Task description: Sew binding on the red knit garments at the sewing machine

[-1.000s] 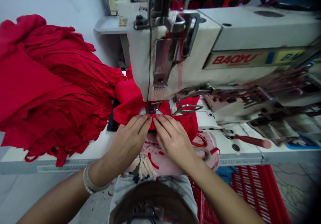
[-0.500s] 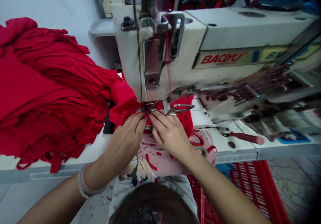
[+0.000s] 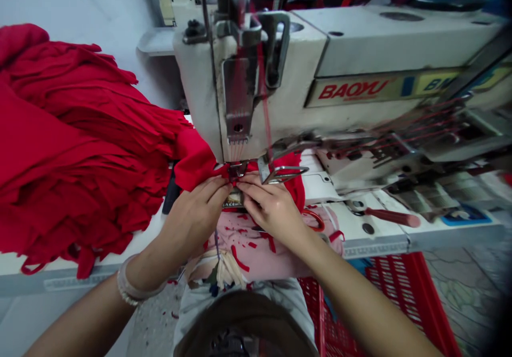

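A white BAOYU sewing machine (image 3: 344, 63) fills the upper middle of the view. Under its presser foot (image 3: 236, 169) lies a piece of red fabric (image 3: 196, 159). My left hand (image 3: 192, 215) rests on the cloth just left of the foot, fingers together and pressed down on it. My right hand (image 3: 269, 207) lies just right of the foot, fingertips pinching the fabric edge right below the needle. The two sets of fingertips nearly touch.
A big heap of red fabric pieces (image 3: 68, 143) covers the table's left side. A red-handled tool (image 3: 394, 218) lies on the table (image 3: 432, 234) at right. A red slatted crate (image 3: 404, 293) stands on the floor below. Pink cloth with red scraps (image 3: 248, 250) lies in my lap.
Both hands have crept forward with the red fabric toward the presser foot. The view has shifted, so the machine sits a little further left.
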A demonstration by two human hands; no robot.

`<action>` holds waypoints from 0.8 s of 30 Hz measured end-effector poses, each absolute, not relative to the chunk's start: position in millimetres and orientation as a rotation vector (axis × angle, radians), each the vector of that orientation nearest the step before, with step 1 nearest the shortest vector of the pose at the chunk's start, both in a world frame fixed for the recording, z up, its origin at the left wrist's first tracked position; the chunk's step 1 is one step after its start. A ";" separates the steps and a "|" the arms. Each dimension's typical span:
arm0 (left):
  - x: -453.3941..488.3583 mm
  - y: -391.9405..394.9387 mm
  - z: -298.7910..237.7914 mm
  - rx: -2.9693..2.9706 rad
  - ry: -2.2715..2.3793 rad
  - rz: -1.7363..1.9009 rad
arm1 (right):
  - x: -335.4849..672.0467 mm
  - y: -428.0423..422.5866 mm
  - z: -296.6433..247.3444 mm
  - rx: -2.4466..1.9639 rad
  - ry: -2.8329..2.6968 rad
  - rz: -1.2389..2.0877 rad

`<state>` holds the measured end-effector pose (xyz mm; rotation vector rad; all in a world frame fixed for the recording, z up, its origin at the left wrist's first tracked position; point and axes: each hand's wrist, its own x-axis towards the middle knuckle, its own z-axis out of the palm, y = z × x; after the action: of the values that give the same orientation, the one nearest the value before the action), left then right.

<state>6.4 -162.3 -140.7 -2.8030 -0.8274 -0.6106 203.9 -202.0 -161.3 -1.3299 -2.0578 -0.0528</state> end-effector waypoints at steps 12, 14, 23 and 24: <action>3.6 -164.8 -146.3 -2.798 -0.848 -0.551 | 200.0 -207.9 -158.2 -1.387 -2.180 -0.294; 3.7 -164.8 -146.3 -2.807 -0.848 -0.565 | 201.0 -209.1 -158.3 -1.370 -2.165 -0.245; 7.8 -169.7 -149.2 -2.729 -0.814 -0.581 | 191.2 -209.8 -156.9 -1.369 -2.285 -0.429; 9.8 -171.7 -149.0 -2.723 -0.829 -0.575 | 188.8 -209.9 -157.1 -1.368 -2.307 -0.439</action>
<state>9.8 -171.7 -149.0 -2.7233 -0.8285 -0.5747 188.8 -209.9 -157.1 -1.3676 -2.3072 -0.4386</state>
